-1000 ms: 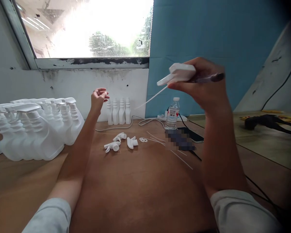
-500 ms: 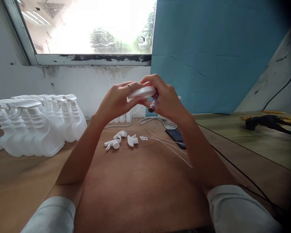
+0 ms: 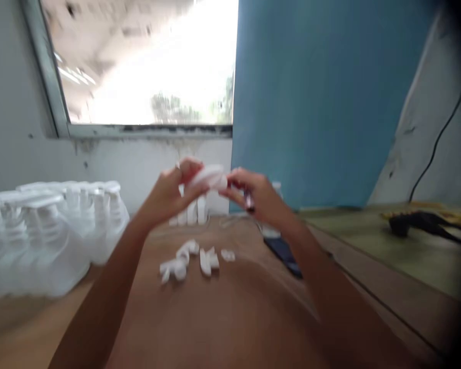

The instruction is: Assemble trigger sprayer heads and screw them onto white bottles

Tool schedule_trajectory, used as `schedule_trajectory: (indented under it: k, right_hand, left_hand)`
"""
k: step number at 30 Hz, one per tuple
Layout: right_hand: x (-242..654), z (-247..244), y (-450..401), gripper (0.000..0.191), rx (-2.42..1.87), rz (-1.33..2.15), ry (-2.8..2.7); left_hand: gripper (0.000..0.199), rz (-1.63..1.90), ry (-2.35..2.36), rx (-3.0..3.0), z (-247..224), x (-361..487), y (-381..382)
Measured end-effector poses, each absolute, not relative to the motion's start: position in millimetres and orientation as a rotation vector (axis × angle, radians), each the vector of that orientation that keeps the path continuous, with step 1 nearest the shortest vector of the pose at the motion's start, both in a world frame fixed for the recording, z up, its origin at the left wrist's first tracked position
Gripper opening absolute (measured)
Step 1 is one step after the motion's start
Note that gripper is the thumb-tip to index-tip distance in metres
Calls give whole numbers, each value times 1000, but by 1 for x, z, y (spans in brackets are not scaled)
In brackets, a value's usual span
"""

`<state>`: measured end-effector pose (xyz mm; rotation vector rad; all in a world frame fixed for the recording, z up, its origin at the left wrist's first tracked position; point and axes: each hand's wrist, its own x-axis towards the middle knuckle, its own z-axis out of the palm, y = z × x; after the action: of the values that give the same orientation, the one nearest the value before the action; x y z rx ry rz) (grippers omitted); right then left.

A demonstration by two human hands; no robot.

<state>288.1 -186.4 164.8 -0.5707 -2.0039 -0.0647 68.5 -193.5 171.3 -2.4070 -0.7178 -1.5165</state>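
Note:
Above the back of the table, my left hand (image 3: 175,190) is closed on a white plastic part (image 3: 209,177), blurred by motion. My right hand (image 3: 259,193) pinches the right end of the same part. A dark, shiny cylindrical object (image 3: 249,201) is also tucked in my right hand, against the palm. Below the hands, white trigger pieces (image 3: 175,266) lie on the table, with another white piece (image 3: 209,261) beside them and small white rings (image 3: 228,255) to the right.
Several white spray bottles (image 3: 100,220) stand at the left. A dark phone (image 3: 283,254) lies under my right forearm, and thin tubes are faintly visible. A black plug with cables (image 3: 418,224) is at the right. Small white bottles (image 3: 192,212) stand near the wall.
The view has tilted up, so the table things appear lower. My hands have moved apart; the white part now shows between them, tilted and more exposed.

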Motion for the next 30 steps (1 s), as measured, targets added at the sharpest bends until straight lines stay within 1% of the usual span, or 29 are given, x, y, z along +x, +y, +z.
schedule_trajectory:
  k: [2, 3, 4, 5, 7, 11, 15, 17, 21, 26, 30]
  right_hand:
    - [290, 156, -185, 20, -552, -19, -2060]
    - [290, 151, -182, 20, -561, 3, -2069]
    - [289, 146, -178, 20, -566, 23, -2081]
    - [288, 141, -176, 21, -545, 28, -2093]
    - [284, 136, -176, 20, -538, 31, -2099]
    - [281, 143, -179, 18, -495, 11, -2134]
    - [288, 152, -173, 22, -489, -104, -2157]
    - [290, 153, -169, 24, -507, -154, -2167]
    - [289, 145, -157, 31, -568, -318, -2119]
    - [284, 140, -151, 48, -597, -507, -2012]
    - [278, 141, -156, 49, -607, -580, -1984]
  left_hand:
    - [14, -1456, -828, -2477, 163, 70, -201]
    - [17, -1431, -909, -2524, 159, 71, -202]
    - [24, -1418, -934, -2554, 155, 73, -202]
    - [31, -1430, -950, -2557, 153, 75, -203]
    - [38, -1484, -986, -2555, 152, 79, -207]
    - [31, -1536, -1047, -2494, 160, 86, -206]
    - [35, -1541, -962, -2519, 161, 89, -191]
    - [35, -1561, -951, -2542, 159, 90, -184]
    - [33, -1510, -1008, -2573, 155, 90, -177]
    - [29, -1426, -904, -2526, 158, 88, -180]
    - [26, -1407, -887, -2501, 162, 84, -184]
